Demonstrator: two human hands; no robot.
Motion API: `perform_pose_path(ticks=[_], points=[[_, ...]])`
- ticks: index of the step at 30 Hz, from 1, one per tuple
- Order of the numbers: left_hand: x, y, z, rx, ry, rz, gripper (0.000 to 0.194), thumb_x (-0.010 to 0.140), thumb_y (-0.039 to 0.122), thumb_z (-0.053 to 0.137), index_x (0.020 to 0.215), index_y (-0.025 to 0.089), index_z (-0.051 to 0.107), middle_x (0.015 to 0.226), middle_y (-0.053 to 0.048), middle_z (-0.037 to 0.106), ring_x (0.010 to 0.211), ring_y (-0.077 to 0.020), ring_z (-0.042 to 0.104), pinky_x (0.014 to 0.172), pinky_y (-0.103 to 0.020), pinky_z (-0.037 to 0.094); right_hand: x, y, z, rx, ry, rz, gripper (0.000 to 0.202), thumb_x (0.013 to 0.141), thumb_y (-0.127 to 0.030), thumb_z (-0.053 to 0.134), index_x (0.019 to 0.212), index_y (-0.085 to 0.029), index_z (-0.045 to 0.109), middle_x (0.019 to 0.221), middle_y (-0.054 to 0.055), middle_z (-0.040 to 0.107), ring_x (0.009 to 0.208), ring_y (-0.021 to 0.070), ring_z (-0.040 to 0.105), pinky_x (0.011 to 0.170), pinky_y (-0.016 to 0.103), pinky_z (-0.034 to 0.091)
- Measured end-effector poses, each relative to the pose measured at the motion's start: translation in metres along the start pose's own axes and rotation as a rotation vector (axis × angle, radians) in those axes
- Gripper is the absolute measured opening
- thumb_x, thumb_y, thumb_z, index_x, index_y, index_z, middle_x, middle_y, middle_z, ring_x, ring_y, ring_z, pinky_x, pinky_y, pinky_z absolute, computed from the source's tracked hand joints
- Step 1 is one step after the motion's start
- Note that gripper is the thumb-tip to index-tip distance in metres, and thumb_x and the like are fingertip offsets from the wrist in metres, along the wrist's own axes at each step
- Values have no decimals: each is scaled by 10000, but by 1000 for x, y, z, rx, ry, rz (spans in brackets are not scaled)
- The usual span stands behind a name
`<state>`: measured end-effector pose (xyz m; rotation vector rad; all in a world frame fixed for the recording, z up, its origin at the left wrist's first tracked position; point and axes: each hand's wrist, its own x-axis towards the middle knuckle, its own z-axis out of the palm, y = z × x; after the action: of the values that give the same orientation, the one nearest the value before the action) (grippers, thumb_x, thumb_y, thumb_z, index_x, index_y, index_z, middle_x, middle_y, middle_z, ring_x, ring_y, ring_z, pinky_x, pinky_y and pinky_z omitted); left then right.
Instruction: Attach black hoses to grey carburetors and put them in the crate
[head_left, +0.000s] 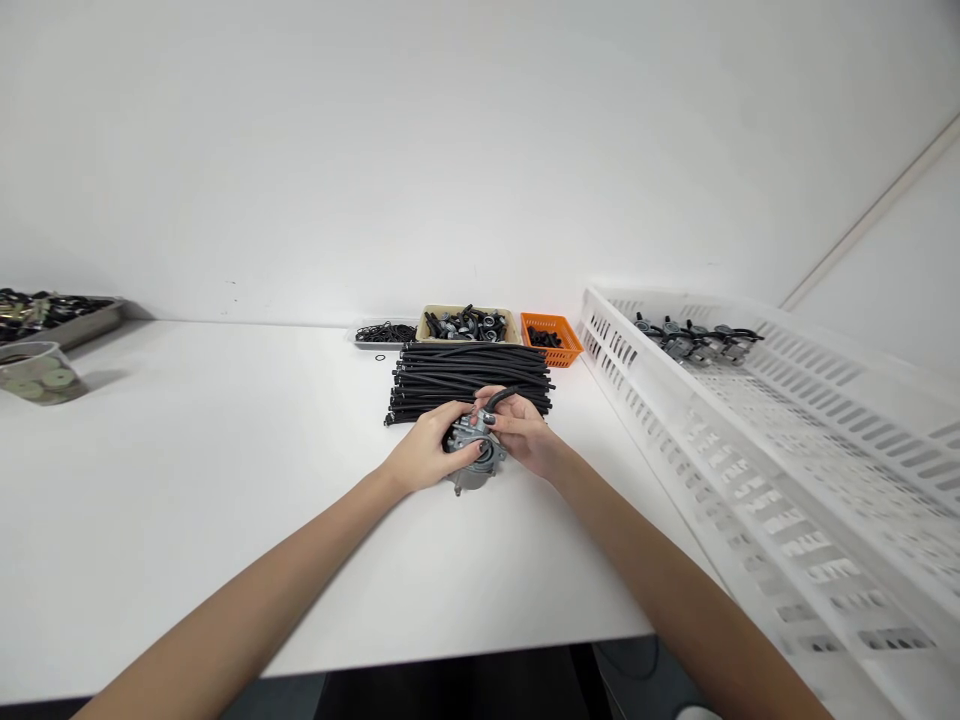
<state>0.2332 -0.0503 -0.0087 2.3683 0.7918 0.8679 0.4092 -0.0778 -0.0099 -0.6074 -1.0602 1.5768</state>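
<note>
Left hand clasps a knobbly grey metal part over the smooth white desk, while the right hand apparently pinches the base of its curved, rubbery black tube. Behind them, slender matte-black hoses lie stacked in near-parallel rows.

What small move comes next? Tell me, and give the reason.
Probably a gentle push with the right hand to seat the black hose: that hand pinches where the hose meets the metal part, while the left hand grips that part. How snugly it fits can't be told.
</note>
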Motion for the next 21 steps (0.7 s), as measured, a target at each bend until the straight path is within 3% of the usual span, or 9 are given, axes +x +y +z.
perform_pose_path(ticks=[8, 16, 21], points=[[0, 0, -1, -13, -14, 13, 327, 758, 297, 576, 1063, 182, 548, 1043, -59, 636, 923, -212, 598, 852, -335, 455, 2, 1, -6, 23, -31, -12, 360, 626, -215, 781, 960, -212, 646, 841, -13, 594, 785, 134, 620, 738, 246, 489], [-1, 0, -1, 37, -23, -8, 253, 761, 320, 575, 965, 172, 553, 875, -31, 608, 799, -191, 583, 721, -297, 468, 0, 1, -1, -65, -35, -13, 384, 647, -235, 792, 984, -222, 610, 893, 14, 656, 801, 138, 614, 716, 255, 503], [-1, 0, -1, 9, -4, 9, 271, 758, 304, 577, 995, 175, 552, 939, -45, 625, 840, -197, 587, 775, -317, 466, 2, 3, 1, -93, -15, -29, 364, 627, -240, 809, 942, -216, 627, 819, -10, 623, 760, 114, 598, 708, 231, 491]])
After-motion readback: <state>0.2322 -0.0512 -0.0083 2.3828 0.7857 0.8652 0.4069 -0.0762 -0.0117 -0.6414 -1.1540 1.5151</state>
